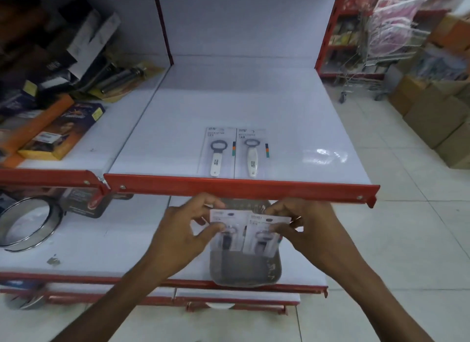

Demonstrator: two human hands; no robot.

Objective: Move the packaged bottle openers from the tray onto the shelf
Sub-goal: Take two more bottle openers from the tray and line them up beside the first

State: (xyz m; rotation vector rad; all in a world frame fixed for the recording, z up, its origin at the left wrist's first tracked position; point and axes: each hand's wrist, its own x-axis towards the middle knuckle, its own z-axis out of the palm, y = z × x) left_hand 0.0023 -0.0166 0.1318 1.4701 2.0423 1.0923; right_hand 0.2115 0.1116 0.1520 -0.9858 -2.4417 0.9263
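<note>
Two packaged bottle openers with white handles lie side by side near the front of the white upper shelf [254,107]: one on the left [218,152] and one on the right [250,153]. Below, a grey tray [244,270] sits on the lower shelf. Above the tray, my left hand [183,234] grips one carded bottle opener [226,229] by its top. My right hand [305,229] grips a second carded bottle opener [264,236] beside it. Both packs are held just under the red shelf lip [239,186].
Boxes and packaged goods crowd the shelf section at the left [50,128]. A round metal ring [28,222] lies on the lower shelf at left. Cardboard boxes [432,117] and a wire cart [361,69] stand on the tiled floor at the right.
</note>
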